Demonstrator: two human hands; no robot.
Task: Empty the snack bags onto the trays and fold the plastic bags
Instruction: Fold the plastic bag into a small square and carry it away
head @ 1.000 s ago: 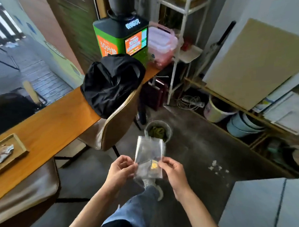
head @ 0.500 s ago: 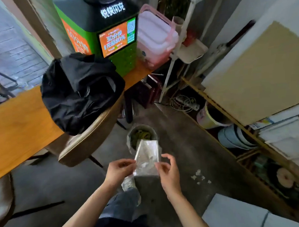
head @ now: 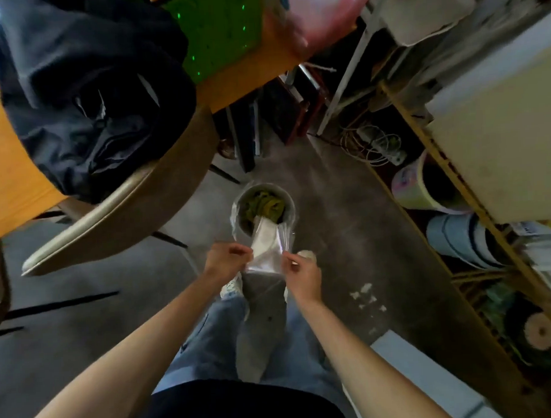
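Note:
A clear plastic snack bag (head: 267, 247) hangs between my two hands, low over the floor in front of my legs. My left hand (head: 226, 260) pinches its left edge and my right hand (head: 300, 272) pinches its right edge. The bag's far end reaches over the near rim of a small grey bin (head: 291, 205) lined with plastic and holding green waste. The bag looks flat and partly folded lengthwise. No tray is in view.
A tan chair (head: 132, 208) with a black jacket (head: 89, 100) draped on it stands at the left, against the orange table (head: 4, 170). Shelving with buckets (head: 421, 189) and cables lines the right. A grey box (head: 423, 370) sits at the lower right.
My head has tilted down and moved closer to the bin. Both hands have carried the bag forward, so its far end now overlaps the bin's rim, and the bag looks narrower.

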